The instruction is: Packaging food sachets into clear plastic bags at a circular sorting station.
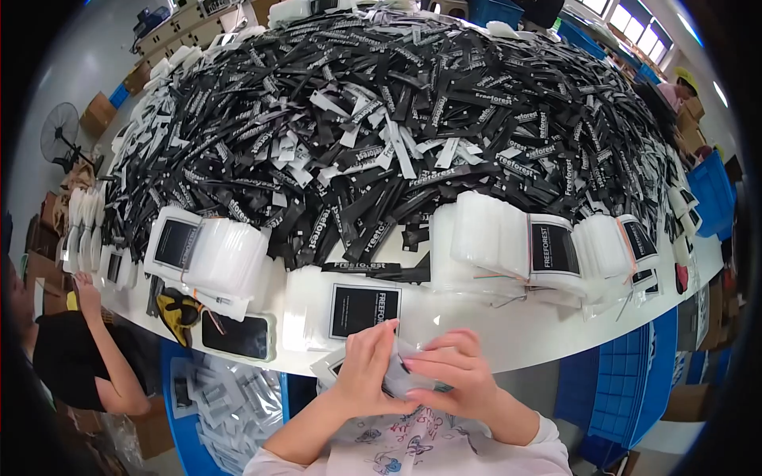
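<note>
At the near edge of the white table (512,325), my left hand (369,369) grips a small translucent pouch (397,377) with its fingers bent. My right hand (452,373) closes on the pouch's other side, its fingers over the top. Just beyond lies a flat pouch with a black label (361,309), and a phone (236,335) lies to the left beside a yellow-and-black tool (176,316). Bundles of translucent pouches (492,238) with rubber bands stand left and right.
A heap of black and white packets (381,103) covers the table's back. A blue bin of bags (222,404) is below left, stacked blue crates (619,381) below right. A co-worker's arm (119,373) is at left; another person (679,99) works at far right.
</note>
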The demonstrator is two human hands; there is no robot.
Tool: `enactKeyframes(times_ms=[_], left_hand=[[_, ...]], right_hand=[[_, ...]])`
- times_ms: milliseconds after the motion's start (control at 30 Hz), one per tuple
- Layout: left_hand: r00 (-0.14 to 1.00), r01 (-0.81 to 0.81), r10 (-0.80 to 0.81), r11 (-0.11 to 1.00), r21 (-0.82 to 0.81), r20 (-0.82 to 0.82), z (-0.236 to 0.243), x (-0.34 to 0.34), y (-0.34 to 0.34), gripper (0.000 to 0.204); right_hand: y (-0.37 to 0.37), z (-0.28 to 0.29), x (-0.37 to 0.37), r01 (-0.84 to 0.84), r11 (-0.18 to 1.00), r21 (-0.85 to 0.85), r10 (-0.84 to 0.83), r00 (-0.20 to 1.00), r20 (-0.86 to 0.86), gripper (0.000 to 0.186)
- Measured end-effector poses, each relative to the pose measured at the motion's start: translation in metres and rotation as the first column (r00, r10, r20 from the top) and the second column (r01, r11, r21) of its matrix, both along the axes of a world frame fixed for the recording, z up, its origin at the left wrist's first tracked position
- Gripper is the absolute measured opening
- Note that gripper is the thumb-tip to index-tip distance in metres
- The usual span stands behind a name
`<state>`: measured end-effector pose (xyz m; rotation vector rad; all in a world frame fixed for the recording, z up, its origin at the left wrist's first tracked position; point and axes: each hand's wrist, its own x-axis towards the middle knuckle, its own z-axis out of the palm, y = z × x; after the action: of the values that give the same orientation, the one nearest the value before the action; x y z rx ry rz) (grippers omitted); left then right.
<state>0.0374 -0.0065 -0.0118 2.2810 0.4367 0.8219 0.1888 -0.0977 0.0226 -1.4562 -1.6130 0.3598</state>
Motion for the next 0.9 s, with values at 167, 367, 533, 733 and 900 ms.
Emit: enactKeyframes(times_ms=[167, 367, 533, 733, 900], left_hand=[[0.990, 0.086, -0.078, 0.995, 0.057, -0.117, 0.011, -0.003, 0.002, 0.094], [0.979, 0.073, -0.152, 0.884, -0.462, -0.136, 0.010, -0.011, 0.012, 0.098], [0.989, 0.032, -0.097, 0.874, -0.484, -0.110, 0.001, -0.010, 0.006, 0.086], [0.997, 0.019, 0.049, 0.536, -0.844, 0.053, 0.006, -0.007, -0.005, 0.039], [0.980, 0.116, 0.058, 0.617, -0.778, 0.192, 0.004, -0.019, -0.002, 0.015]], right_hand=[[-0.005, -0.014, 0.010, -0.162, 0.980, -0.118, 0.180, 0.971, 0.156, 0.018], [0.002, -0.007, 0.022, -0.241, 0.953, -0.182, 0.257, 0.964, 0.072, 0.013], [0.011, -0.003, 0.025, -0.366, 0.916, -0.166, 0.387, 0.915, 0.118, 0.020], [-0.001, -0.009, 0.006, 0.076, 0.984, -0.161, -0.118, 0.954, -0.274, 0.016], [0.011, -0.017, 0.001, -0.154, 0.985, -0.075, 0.142, 0.978, -0.152, 0.008]])
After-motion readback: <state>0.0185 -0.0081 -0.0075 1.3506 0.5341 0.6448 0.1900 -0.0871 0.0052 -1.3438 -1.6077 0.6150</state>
